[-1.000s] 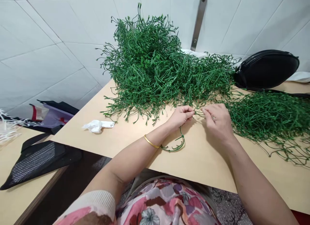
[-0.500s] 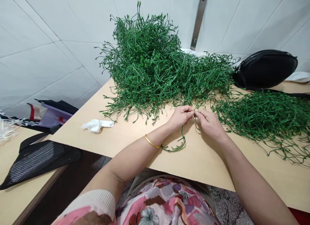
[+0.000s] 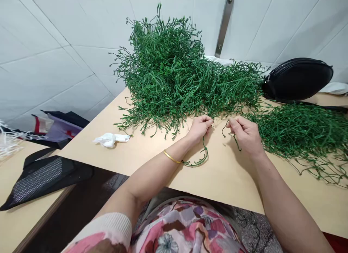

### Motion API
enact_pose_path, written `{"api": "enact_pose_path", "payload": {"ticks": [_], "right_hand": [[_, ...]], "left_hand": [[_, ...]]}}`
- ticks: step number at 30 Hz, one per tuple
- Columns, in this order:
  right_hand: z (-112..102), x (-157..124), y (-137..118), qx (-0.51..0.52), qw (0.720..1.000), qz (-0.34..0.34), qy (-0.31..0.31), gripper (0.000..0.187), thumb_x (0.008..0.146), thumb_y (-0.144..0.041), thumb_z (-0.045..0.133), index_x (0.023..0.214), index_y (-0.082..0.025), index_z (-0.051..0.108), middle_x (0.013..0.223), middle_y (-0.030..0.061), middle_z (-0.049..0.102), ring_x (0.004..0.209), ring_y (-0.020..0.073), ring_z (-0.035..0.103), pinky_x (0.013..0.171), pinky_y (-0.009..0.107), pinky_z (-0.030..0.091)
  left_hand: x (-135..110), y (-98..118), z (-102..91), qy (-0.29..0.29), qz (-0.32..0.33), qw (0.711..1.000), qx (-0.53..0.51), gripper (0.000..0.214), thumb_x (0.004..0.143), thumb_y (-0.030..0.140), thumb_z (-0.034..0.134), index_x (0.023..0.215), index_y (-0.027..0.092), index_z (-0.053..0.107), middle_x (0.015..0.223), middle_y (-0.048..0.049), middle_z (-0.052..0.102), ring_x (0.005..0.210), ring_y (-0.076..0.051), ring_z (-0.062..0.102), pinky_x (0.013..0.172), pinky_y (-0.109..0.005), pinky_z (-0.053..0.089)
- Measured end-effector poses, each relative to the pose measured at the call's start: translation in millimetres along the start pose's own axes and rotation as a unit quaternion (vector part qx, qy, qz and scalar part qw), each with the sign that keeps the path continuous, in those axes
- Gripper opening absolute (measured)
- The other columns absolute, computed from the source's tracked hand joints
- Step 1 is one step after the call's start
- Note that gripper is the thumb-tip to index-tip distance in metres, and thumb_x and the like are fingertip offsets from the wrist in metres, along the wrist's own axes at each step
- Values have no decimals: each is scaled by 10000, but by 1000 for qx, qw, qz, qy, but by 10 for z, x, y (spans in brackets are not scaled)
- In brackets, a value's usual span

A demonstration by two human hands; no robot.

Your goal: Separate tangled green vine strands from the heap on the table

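Observation:
Over the pale wooden table (image 3: 231,184), my left hand (image 3: 200,128) pinches a knotted string of thin green stems (image 3: 206,153) that hangs in a curve toward my wrist. A short distance to the right, my right hand (image 3: 246,135) is closed on a thin green stem (image 3: 237,141), its ends poking out below and to the left of the fingers. A gap separates the two hands. Just behind them rises a large tangled heap of green stems (image 3: 174,71) with small bud-like tips. A second, flatter heap of stems (image 3: 301,129) lies right of my right hand.
Against the tiled wall leans a black bag (image 3: 299,78), behind the right heap. A crumpled white wrapper (image 3: 110,139) lies at the table's left. Past the left edge, a black mesh bag (image 3: 40,176) rests on another table. A metal strip (image 3: 224,26) is fixed to the wall.
My hands, fingertips together before, have come apart. The right hand has moved right with a stem in it, while the left has shifted slightly and keeps its string.

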State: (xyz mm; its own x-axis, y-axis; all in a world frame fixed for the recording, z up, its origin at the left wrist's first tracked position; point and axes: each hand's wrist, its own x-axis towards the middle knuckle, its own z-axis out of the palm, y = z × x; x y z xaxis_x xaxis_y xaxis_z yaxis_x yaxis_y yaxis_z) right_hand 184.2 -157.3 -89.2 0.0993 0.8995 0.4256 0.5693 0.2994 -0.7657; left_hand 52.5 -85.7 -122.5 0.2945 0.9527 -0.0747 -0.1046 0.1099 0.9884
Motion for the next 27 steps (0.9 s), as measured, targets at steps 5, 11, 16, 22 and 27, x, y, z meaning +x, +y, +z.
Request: {"api": "enact_pose_path", "payload": {"ticks": [5, 11, 16, 22, 27], "right_hand": [[-156, 75, 225, -231, 967, 28, 100, 444, 853, -458, 428, 508, -178, 437, 478, -18, 346, 534, 114, 316, 591, 297, 259], [-345, 59, 406, -505, 841, 55, 186, 219, 796, -253, 435, 693, -142, 594, 844, 157, 544, 874, 288, 397, 723, 446, 248], [-228, 51, 374, -447, 877, -60, 165, 214, 840, -286, 424, 830, -172, 606, 972, 159, 551, 980, 322, 377, 780, 479, 251], [-76, 32, 472, -452, 884, -102, 54, 234, 855, -276, 412, 754, -189, 605, 759, 119, 554, 907, 296, 398, 830, 524, 251], [-118, 53, 452, -393, 907, -113, 101, 235, 864, -307, 422, 824, -196, 625, 881, 112, 595, 942, 285, 434, 866, 491, 273]], "left_hand": [[29, -53, -6, -28, -20, 999, -36, 124, 704, 162, 584, 603, 140, 515, 500, 45, 445, 410, -35, 372, 425, -187, 295], [32, -61, 1, -29, -15, 999, -19, 36, 657, 114, 595, 644, 126, 563, 503, 47, 471, 429, -29, 391, 453, -185, 304], [-10, -28, 23, -34, -15, 999, -27, 169, 625, 66, 569, 776, 138, 589, 508, 65, 462, 439, -35, 399, 470, -186, 309], [-27, -32, 41, -23, 2, 1000, -9, 68, 605, 71, 572, 651, 122, 571, 575, 40, 521, 495, -38, 409, 512, -194, 320], [-30, -54, 56, -33, 8, 999, -28, 87, 601, 49, 574, 633, 121, 537, 567, 28, 553, 551, -60, 502, 579, -198, 374]]}}
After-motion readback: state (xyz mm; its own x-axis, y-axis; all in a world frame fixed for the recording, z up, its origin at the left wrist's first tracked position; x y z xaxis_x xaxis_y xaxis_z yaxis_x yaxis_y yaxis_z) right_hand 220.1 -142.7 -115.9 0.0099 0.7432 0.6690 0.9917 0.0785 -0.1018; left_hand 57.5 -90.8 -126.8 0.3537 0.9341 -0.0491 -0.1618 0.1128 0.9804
